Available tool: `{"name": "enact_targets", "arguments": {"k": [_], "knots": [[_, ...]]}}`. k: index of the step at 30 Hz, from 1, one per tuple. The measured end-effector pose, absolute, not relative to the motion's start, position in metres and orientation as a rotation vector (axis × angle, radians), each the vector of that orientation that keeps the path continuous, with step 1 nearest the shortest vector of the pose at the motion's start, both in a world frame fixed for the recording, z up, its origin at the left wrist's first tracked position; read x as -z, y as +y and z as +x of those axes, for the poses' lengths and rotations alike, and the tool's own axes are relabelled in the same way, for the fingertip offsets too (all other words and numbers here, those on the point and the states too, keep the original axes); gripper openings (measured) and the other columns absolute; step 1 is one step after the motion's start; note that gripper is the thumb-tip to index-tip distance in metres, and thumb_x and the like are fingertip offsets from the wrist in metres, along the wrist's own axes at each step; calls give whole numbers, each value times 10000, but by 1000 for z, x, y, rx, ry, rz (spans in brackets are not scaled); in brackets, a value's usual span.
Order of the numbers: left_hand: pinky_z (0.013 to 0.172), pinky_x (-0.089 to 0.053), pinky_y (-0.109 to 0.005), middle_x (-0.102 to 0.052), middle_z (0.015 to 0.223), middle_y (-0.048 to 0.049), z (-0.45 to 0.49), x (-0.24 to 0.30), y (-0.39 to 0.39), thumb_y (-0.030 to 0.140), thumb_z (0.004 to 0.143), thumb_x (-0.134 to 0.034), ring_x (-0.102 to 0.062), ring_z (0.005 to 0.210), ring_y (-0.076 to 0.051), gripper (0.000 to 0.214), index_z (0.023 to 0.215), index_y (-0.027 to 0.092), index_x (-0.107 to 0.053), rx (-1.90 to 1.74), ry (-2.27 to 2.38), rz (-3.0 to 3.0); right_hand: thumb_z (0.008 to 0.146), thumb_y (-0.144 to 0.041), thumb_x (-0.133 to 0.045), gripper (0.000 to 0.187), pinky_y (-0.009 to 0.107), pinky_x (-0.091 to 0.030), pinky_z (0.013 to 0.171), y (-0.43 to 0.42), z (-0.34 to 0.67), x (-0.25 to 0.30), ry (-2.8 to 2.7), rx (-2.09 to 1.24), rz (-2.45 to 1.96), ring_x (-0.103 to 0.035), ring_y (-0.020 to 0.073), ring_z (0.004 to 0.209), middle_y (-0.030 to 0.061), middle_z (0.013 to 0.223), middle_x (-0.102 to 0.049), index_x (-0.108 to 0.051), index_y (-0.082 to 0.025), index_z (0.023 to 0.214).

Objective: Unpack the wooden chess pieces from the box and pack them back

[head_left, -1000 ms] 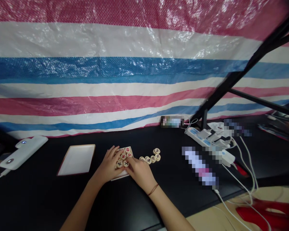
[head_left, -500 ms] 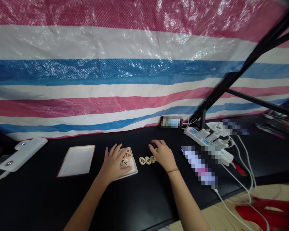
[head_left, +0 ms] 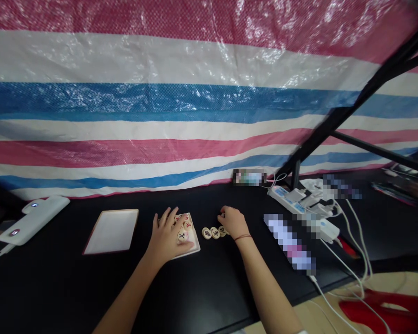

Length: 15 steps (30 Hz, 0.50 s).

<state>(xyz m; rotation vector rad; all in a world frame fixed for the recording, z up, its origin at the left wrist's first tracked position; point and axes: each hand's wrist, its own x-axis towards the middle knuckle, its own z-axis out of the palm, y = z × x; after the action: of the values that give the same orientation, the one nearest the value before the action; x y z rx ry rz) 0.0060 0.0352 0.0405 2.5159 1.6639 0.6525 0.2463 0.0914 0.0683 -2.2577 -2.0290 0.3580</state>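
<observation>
A small white tray (head_left: 195,245) on the black table (head_left: 181,287) holds several round wooden chess discs (head_left: 183,236) with red and black characters. My left hand (head_left: 167,236) lies over the tray's left part, fingers spread and resting on the discs. A short row of loose discs (head_left: 211,232) lies on the table just right of the tray. My right hand (head_left: 232,221) sits at the right end of that row, fingers curled down over the discs there. What its fingers hold is hidden.
A flat white lid (head_left: 112,230) lies left of the tray. White power banks (head_left: 33,219) sit at the far left. A power strip (head_left: 301,204) with plugs and white cables (head_left: 348,269) lies at the right. A striped tarp (head_left: 181,102) hangs behind the table; a red stool (head_left: 386,311) stands below right.
My right hand left the tray, moved right to the loose discs, and its fingers have now curled over them. My left hand stayed on the tray with fingers spread.
</observation>
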Motion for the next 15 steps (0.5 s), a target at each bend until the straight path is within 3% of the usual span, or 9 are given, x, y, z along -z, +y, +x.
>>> {"name": "enact_targets", "arguments": {"k": [2, 5, 9, 15], "knots": [[1077, -191, -660, -409, 1454, -153, 4, -46, 35, 500, 670, -722, -331, 1333, -411, 736, 1326, 241, -513, -747, 1652, 2524, 813, -207, -554, 202, 288, -442, 722, 89, 246, -74, -1965, -368, -2239, -661, 243, 899, 113, 906, -709, -682, -149, 958], [1085, -308, -544, -468, 1403, -132, 3, -53, 34, 455, 775, -655, -397, 1308, -341, 597, 1316, 242, -519, -926, 1542, 2476, 801, -287, -595, 212, 288, -467, 731, 82, 235, -83, -1789, -538, -1958, -669, 218, 848, 71, 873, -717, -673, -178, 966], [977, -473, -359, -591, 1251, -87, 6, -54, 34, 352, 880, -559, -577, 1131, -218, 419, 1284, 245, -528, -1101, 1405, 2306, 755, -398, -656, 300, 273, -503, 677, 67, 200, -85, -1616, -964, -1381, -655, 170, 718, 35, 794, -704, -664, -185, 966], [786, -539, -268, -671, 968, -29, 9, -53, 36, 260, 848, -590, -656, 827, -146, 191, 1027, 221, -643, -1148, 1343, 2141, 712, -419, -722, 326, 263, -510, 646, 52, 168, -75, -1368, -1337, -1110, -653, 157, 693, 30, 750, -690, -638, -169, 904]]}}
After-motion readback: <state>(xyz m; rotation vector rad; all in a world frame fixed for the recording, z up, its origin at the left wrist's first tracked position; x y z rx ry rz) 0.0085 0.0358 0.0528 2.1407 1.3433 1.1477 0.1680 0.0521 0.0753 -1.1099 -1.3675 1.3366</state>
